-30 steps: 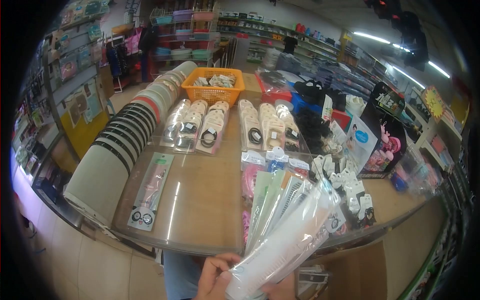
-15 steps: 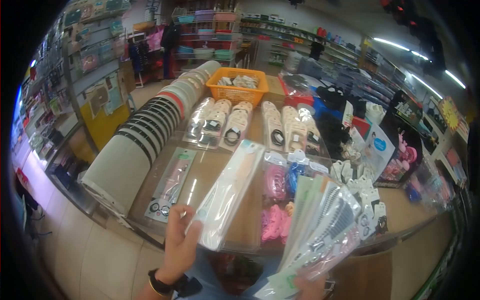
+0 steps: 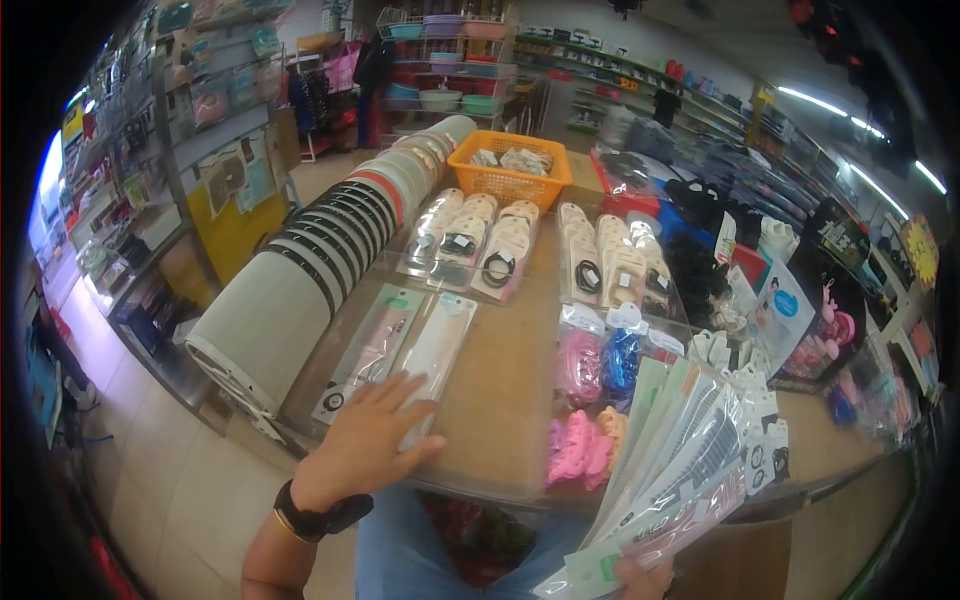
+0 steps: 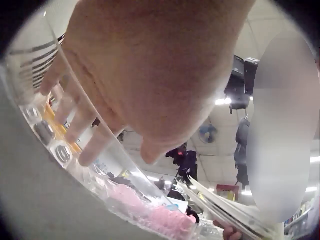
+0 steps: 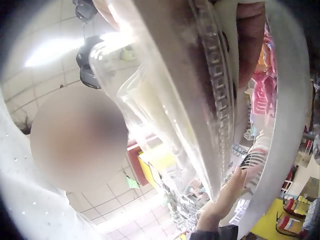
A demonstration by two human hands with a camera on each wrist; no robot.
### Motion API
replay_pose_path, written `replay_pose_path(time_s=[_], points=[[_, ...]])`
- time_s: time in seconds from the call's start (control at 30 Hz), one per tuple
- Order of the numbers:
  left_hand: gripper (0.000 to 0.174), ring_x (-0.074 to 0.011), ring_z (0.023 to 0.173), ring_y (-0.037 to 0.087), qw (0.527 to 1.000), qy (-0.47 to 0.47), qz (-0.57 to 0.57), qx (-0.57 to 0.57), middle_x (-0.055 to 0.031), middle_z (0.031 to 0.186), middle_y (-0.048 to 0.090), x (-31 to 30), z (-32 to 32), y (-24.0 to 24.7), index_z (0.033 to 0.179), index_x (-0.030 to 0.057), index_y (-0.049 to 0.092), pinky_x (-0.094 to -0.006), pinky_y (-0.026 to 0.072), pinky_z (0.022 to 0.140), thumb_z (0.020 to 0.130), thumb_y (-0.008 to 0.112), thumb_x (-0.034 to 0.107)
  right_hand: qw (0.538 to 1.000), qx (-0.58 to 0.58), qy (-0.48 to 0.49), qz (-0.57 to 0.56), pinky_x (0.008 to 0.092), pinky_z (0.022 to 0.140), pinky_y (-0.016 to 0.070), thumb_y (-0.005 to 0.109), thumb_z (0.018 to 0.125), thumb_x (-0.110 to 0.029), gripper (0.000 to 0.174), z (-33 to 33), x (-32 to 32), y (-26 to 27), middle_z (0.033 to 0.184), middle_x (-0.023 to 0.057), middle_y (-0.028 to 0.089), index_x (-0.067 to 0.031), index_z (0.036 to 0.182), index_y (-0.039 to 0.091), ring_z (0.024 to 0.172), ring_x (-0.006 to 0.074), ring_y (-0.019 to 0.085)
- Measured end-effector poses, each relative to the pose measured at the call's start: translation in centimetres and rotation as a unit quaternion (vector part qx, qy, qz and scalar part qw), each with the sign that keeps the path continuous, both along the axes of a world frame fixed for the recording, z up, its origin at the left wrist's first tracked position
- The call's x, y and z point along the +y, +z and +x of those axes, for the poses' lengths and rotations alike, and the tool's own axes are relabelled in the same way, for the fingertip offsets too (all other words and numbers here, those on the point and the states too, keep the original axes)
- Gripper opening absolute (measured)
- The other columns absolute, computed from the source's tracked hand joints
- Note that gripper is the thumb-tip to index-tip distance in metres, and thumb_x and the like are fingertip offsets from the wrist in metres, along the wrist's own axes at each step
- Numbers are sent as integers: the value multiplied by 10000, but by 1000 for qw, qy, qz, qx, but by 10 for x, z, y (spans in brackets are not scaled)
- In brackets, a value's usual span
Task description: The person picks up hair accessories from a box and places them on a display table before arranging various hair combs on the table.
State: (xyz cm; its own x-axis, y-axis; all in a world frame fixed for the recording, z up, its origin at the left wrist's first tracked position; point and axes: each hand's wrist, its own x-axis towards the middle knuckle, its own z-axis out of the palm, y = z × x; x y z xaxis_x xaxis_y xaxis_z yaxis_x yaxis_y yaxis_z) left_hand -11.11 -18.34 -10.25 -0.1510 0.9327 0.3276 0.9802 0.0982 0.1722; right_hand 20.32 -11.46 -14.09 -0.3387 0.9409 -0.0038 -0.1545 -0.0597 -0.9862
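Observation:
My left hand (image 3: 372, 435), fingers spread and straight, rests over the lower end of a white, clear-wrapped comb pack (image 3: 444, 325). To its left lies a green-topped comb pack (image 3: 388, 325) with a pink comb inside. Both lie side by side, slanted, at the left of the clear-covered table (image 3: 500, 400). Low at the right, my right hand (image 3: 645, 582) grips a fanned bunch of comb packs (image 3: 680, 460) by its lower end. The right wrist view shows their clear wrapping (image 5: 165, 100) close up, with comb teeth visible through it.
A long roll of headbands (image 3: 290, 300) borders the table's left. Rows of carded hair ties (image 3: 505, 255) and an orange basket (image 3: 510, 170) stand farther back. Bagged pink hair clips (image 3: 580, 365) and loose claw clips (image 3: 578, 450) lie left of the held bunch.
The left hand has drawn the white comb pack from the bunch, carried it left and laid it beside the green-topped one. Its fingers have opened. The right hand keeps the bunch at the right.

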Motion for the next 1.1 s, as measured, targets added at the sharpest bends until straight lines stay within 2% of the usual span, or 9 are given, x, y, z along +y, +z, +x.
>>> replay_pose_path(time_s=[0.1, 0.23, 0.47, 0.73, 0.8, 0.93, 1.0, 1.03, 1.1], points=[[478, -333, 1148, 420, 995, -4, -92, -30, -175, 1262, 432, 2, -6, -9, 1120, 84, 534, -404, 360, 927, 851, 419, 464, 1000, -7, -5, 14, 308, 761, 437, 655, 711, -180, 404, -3, -1, -4, 925, 100, 562, 41, 1020, 520, 828, 186, 541], [513, -341, 1089, 474, 992, 6, -110, -57, -181, 1237, 456, 0, -4, -3, 1124, 79, 532, -409, 374, 912, 852, 391, 490, 1000, 6, 6, 1, 304, 755, 437, 646, 718, -173, 367, -1, -1, -7, 903, 96, 568, 48, 989, 534, 815, 186, 542], [525, -360, 1073, 487, 992, 37, -108, -62, -198, 1237, 453, -4, -1, 2, 1130, 77, 534, -409, 393, 892, 840, 413, 497, 999, 36, -9, -12, 308, 759, 441, 640, 715, -139, 358, -3, -2, -7, 919, 105, 569, 52, 994, 524, 821, 189, 546], [484, -366, 1079, 475, 992, 50, -95, -61, -187, 1222, 467, -7, -3, -2, 1099, 71, 553, -415, 369, 914, 834, 449, 463, 997, 49, 44, -37, 289, 754, 452, 639, 718, -99, 417, -1, 0, -14, 961, 96, 556, 39, 1073, 470, 855, 177, 548], [424, -345, 1035, 499, 999, 42, -24, -9, -184, 1186, 487, -5, 1, -7, 1072, 60, 562, -415, 374, 892, 814, 519, 394, 997, 55, 44, -42, 285, 753, 453, 643, 716, -85, 437, -1, 2, -21, 964, 89, 550, 31, 1092, 453, 862, 173, 547], [370, -324, 957, 533, 995, 3, 83, -52, -166, 1090, 542, -3, 36, 6, 1020, 44, 574, -405, 402, 833, 786, 580, 331, 997, 40, 62, -33, 281, 760, 455, 656, 712, -58, 480, -6, 2, -16, 969, 72, 535, 7, 1126, 422, 872, 169, 546], [330, -302, 890, 554, 966, -130, 65, -213, -144, 989, 580, -8, 56, 13, 973, 21, 575, -378, 429, 774, 762, 621, 270, 997, 59, 45, -27, 281, 768, 455, 672, 703, -60, 498, -11, 1, -13, 979, 74, 536, 6, 1130, 425, 884, 166, 543], [330, -302, 890, 554, 964, -141, 61, -215, -144, 989, 580, -9, 69, 16, 973, 21, 575, -378, 429, 774, 762, 621, 270, 995, 58, 75, -33, 282, 769, 455, 677, 698, -55, 511, -14, 2, -9, 985, 75, 537, 8, 1136, 422, 891, 164, 542], [220, -238, 797, 568, 919, -235, 73, -307, -117, 861, 591, -8, 95, 19, 892, 9, 571, -314, 438, 677, 778, 615, 191, 992, 69, 102, -10, 283, 769, 458, 685, 689, -30, 538, -21, 0, 1, 1002, 75, 542, 18, 1151, 412, 904, 158, 542]])
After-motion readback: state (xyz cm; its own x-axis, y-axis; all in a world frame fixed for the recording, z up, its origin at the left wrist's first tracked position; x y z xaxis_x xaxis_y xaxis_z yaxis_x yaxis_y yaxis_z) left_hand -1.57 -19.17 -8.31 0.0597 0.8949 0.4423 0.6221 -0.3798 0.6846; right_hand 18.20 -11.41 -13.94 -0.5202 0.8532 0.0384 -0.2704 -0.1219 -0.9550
